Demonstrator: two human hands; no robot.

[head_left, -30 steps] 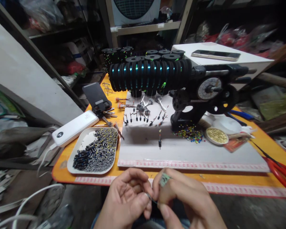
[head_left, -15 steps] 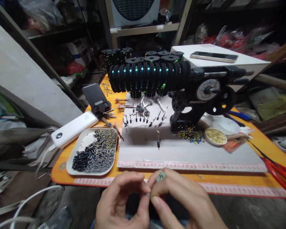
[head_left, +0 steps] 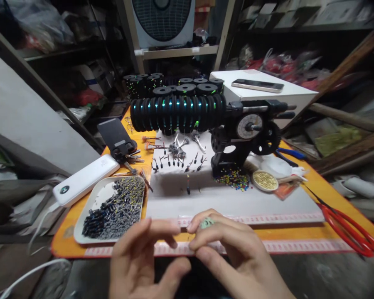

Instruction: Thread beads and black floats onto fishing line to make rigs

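A small, crumpled, pale-green piece [head_left: 206, 223] sits at the fingers of the right hand [head_left: 233, 245], in front of the flat white board [head_left: 230, 203] and overlapping its near edge in this view; whether it is gripped or stuck on there, I cannot tell. The right hand is curled, thumb and forefinger tips close together, and anything pinched between them is too small to make out. The left hand [head_left: 140, 257], also in front of the board, is loosely open, its thumb well clear of its bent, blurred fingers. The two hands are apart, fingertips near each other, so the pale-green piece lies on the far side of the right thumb, across a gap from the left hand. On the board, beyond the hands, stands or lies one small black cylinder with a thin stem [head_left: 188, 190], with a row of similar small black pieces [head_left: 173, 162] farther back. Left of the board, a shallow white tray [head_left: 97, 195] holds many grey and black tubes [head_left: 115, 209]. At the board's right part are a scatter of multicoloured beads [head_left: 233, 179] and a round white dish [head_left: 266, 190] of gold-coloured bits [head_left: 264, 180]. Red-handled scissors [head_left: 345, 230] lie right of the board on the orange worktop [head_left: 65, 243].
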